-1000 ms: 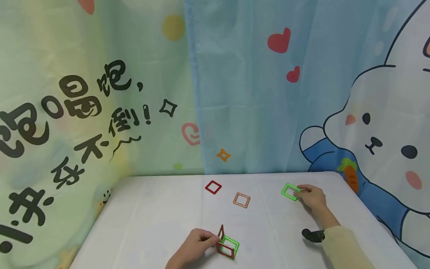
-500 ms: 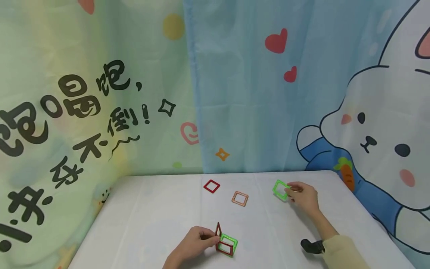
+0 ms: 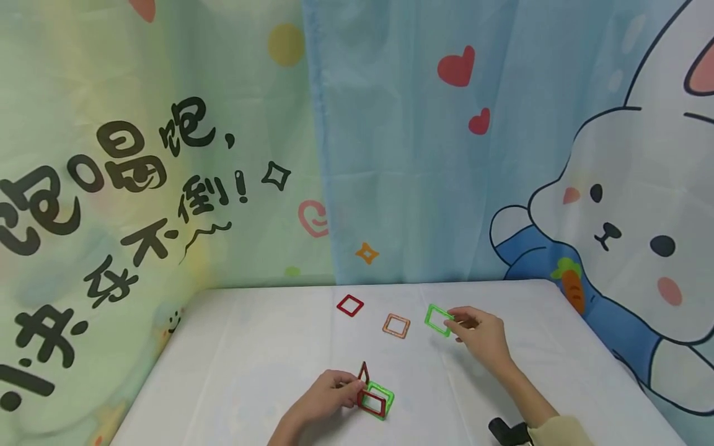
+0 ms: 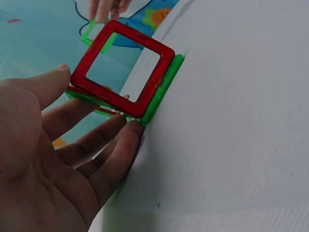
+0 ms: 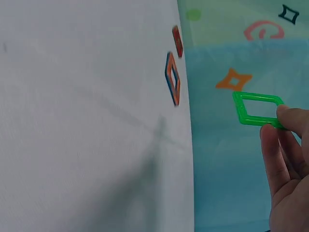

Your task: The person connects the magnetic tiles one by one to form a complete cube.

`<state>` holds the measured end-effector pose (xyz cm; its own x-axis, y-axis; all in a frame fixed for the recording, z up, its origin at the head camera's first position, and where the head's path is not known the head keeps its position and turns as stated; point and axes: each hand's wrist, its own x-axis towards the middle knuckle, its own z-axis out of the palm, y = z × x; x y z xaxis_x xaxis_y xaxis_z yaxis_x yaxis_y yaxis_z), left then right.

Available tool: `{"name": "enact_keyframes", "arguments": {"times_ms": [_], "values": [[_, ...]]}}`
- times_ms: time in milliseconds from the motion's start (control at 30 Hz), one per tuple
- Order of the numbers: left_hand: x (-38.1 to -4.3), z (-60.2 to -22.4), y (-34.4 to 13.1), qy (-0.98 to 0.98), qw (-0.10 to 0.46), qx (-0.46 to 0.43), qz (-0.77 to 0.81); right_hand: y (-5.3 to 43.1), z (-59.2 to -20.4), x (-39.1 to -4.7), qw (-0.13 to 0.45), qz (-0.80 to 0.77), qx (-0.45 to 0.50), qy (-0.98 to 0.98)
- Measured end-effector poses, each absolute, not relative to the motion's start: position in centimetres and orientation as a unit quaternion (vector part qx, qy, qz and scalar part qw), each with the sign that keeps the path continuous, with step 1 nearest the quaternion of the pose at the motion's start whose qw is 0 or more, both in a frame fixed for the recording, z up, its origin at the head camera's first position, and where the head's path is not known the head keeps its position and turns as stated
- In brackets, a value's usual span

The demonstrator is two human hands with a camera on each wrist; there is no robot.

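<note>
In the head view my left hand (image 3: 320, 399) holds a small build of square magnetic tiles low in the middle of the table. It joins a green tile (image 3: 390, 402) with a red tile (image 3: 370, 411) at the front and another red one (image 3: 366, 373) standing at the left. The left wrist view shows thumb and fingers around the red frame (image 4: 154, 84), the green edge (image 4: 165, 89) beside it on the cloth. My right hand (image 3: 485, 341) pinches a separate green magnetic tile (image 3: 437, 329) by one side, raised above the table, as the right wrist view confirms for this tile (image 5: 240, 110).
Flat at the back of the white table (image 3: 251, 347) lie a loose red tile (image 3: 357, 310) and an orange tile (image 3: 393, 334). A printed curtain (image 3: 385, 186) hangs behind the table's far edge. Some dark gear (image 3: 507, 432) sits by the right sleeve.
My right hand has carried the green tile leftward, from the table's right side to near the orange tile. The left hand keeps its grip on the build, almost still.
</note>
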<state>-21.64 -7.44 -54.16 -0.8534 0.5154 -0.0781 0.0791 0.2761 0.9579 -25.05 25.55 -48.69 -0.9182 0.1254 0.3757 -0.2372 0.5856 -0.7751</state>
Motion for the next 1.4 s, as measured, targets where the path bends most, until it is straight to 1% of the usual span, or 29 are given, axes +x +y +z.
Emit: {"name": "enact_keyframes", "arguments": {"times_ms": [300,467,633,933,1067,1400], "values": [[-21.6,-54.3,-7.4,0.779,0.195,0.191,0.565,21.8,-48.1,-22.3,0.184,0.476,0.049,-0.858],[-21.5,-54.1,-7.5,0.782,0.202,0.192,0.557,20.1,-48.5,-21.2,0.165,0.496,0.057,-0.851],[-21.5,-54.1,-7.4,0.788,0.201,0.188,0.551,18.9,-49.0,-20.3,0.162,0.508,0.084,-0.842],[-21.7,-54.7,-7.3,0.771,0.196,0.191,0.575,17.4,-50.1,-19.6,0.161,0.499,0.119,-0.843],[-21.7,-54.8,-7.2,0.768,0.194,0.191,0.58,17.0,-50.5,-19.4,0.152,0.497,0.132,-0.844],[-21.8,-54.8,-7.1,0.772,0.177,0.208,0.574,16.5,-51.4,-19.3,0.13,0.476,0.127,-0.86]]}}
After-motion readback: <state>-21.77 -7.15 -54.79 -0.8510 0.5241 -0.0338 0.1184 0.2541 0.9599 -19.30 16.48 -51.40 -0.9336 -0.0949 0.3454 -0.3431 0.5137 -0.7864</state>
